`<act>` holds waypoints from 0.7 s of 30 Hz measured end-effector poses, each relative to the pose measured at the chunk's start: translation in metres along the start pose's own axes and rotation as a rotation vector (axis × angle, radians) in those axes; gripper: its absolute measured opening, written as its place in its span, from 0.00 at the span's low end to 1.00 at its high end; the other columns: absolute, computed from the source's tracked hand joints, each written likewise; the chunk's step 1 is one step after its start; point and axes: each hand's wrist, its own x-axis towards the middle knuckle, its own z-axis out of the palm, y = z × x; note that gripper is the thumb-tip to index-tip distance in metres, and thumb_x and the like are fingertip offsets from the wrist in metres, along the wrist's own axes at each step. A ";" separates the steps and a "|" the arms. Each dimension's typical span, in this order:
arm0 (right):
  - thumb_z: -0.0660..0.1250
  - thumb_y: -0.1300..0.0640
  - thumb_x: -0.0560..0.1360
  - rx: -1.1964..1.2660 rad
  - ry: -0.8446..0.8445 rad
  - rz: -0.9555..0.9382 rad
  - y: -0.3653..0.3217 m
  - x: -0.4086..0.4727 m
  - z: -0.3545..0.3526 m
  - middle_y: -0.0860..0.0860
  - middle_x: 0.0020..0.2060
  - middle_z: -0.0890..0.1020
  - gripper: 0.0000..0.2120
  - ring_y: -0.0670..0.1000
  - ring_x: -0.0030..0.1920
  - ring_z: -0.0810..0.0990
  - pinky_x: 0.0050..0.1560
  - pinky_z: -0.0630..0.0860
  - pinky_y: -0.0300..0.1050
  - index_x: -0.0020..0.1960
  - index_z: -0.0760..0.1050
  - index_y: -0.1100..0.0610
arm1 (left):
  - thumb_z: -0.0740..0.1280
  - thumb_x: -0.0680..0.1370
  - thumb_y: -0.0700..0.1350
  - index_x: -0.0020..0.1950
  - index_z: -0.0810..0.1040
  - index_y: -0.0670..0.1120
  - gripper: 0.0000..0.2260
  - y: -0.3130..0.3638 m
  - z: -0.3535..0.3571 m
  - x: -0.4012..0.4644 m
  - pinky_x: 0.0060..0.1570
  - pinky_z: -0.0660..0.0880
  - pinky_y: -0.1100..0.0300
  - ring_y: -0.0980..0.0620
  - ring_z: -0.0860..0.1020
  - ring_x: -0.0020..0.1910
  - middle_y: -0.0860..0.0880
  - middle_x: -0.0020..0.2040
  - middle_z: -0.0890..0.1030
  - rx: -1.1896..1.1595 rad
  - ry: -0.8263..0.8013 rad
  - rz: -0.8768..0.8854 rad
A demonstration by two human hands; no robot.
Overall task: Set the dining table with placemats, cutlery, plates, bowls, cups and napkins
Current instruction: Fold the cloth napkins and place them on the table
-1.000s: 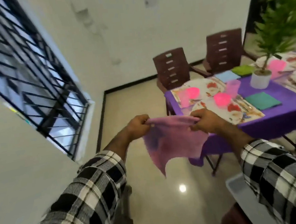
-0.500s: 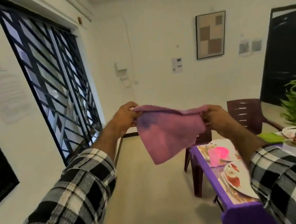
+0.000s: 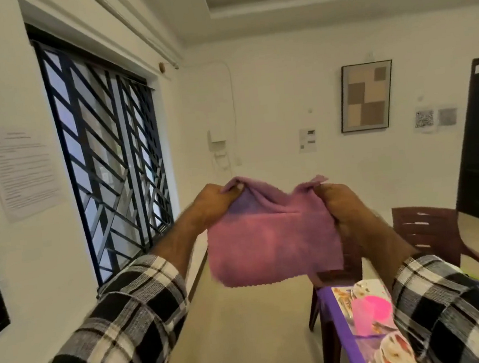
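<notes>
Pink terry cloth, a napkin (image 3: 273, 242), hangs in the air between the two hands, its top edge sagging in the middle and its lower half folded up on itself. The left hand (image 3: 215, 202) pinches the upper left corner and the right hand (image 3: 341, 203) pinches the upper right corner, both with fingers curled onto the fabric. Below the right hand, the purple-covered table (image 3: 345, 338) carries a pink cup (image 3: 371, 315) and a floral plate (image 3: 395, 350), with a brown chair (image 3: 427, 230) beyond the right wrist.
</notes>
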 end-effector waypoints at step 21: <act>0.67 0.65 0.81 0.055 0.206 -0.288 -0.045 0.049 0.008 0.59 0.40 0.81 0.05 0.53 0.33 0.76 0.30 0.73 0.45 0.48 0.79 0.58 | 0.71 0.83 0.55 0.56 0.86 0.47 0.12 0.005 -0.021 0.065 0.54 0.85 0.48 0.46 0.87 0.49 0.46 0.49 0.88 -0.421 -0.045 0.037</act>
